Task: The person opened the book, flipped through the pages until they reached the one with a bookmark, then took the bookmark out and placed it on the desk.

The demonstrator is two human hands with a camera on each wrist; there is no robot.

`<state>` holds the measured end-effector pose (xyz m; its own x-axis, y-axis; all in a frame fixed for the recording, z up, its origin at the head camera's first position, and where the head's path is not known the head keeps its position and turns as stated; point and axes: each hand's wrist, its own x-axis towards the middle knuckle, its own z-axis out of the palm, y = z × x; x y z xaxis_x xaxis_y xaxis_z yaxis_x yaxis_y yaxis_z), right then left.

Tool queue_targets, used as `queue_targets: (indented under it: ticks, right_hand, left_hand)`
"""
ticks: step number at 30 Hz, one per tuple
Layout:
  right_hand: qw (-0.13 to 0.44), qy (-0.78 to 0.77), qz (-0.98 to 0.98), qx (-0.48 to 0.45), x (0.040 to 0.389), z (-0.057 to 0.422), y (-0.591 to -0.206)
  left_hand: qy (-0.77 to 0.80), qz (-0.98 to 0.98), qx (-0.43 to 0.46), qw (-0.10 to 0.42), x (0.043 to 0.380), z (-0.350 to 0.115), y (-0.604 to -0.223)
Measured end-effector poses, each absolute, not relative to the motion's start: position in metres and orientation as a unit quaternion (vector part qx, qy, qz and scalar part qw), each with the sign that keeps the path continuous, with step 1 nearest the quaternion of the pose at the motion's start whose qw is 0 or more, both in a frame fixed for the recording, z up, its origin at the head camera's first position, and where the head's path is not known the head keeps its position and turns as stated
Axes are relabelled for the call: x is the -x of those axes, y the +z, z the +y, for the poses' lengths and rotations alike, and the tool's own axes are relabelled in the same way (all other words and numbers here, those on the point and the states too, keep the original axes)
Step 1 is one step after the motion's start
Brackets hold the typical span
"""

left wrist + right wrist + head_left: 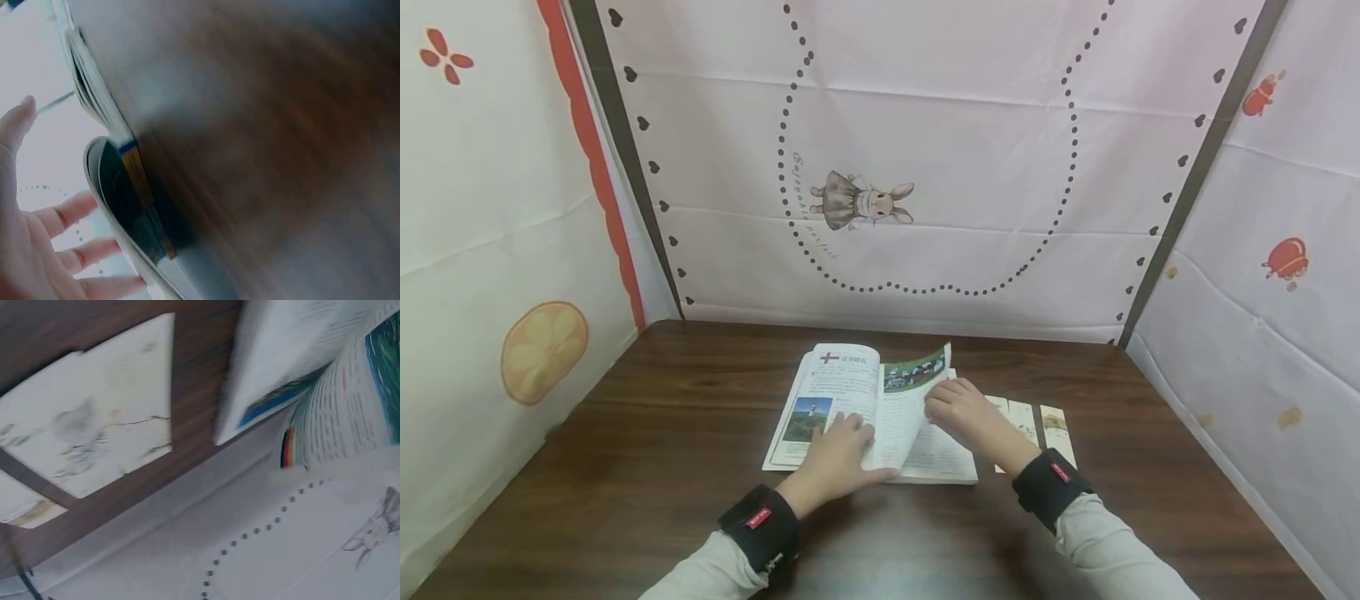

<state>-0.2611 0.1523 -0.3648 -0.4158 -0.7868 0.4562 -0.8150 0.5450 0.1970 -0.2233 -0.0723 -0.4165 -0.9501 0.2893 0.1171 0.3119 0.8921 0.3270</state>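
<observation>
An open book (842, 379) with printed text and colour photos lies on the brown table. My left hand (841, 460) rests on its left page near the lower edge, thumb reaching toward the spine. The left wrist view catches that hand (44, 250) with fingers spread beside the book's curved edge (94, 81). Over the right half, my right hand (964, 414) pinches the outer side of a page (904, 421), which curves up off the pages below. In the right wrist view the raised page (337, 419) shows text and a small flag; the hand itself is outside that view.
Pale illustrated cards (1022, 417) lie just right of the book, partly behind my right forearm; one card (1057, 429) sits slightly apart. Printed white cloth (940, 167) hangs at the back and both sides of the table (700, 400).
</observation>
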Motion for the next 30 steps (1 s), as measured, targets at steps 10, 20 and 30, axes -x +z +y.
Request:
queue_targets:
  ticks: [10,20,30]
  right_hand:
    - [0.36,0.067,-0.785,-0.5,0.257,0.116,-0.346]
    - [0.192,0.197,-0.877,-0.393,0.259,0.129,-0.364]
    - [-0.096,0.144,-0.942,-0.287,0.255,0.168,-0.389]
  left_hand:
    - [-0.149,-0.983,0.095,0.057,0.223,-0.052,-0.411]
    - [-0.246,-0.953,0.064,0.164,0.222,-0.067,-0.411]
    - [-0.294,-0.934,0.034,0.199,0.227,-0.09,-0.409]
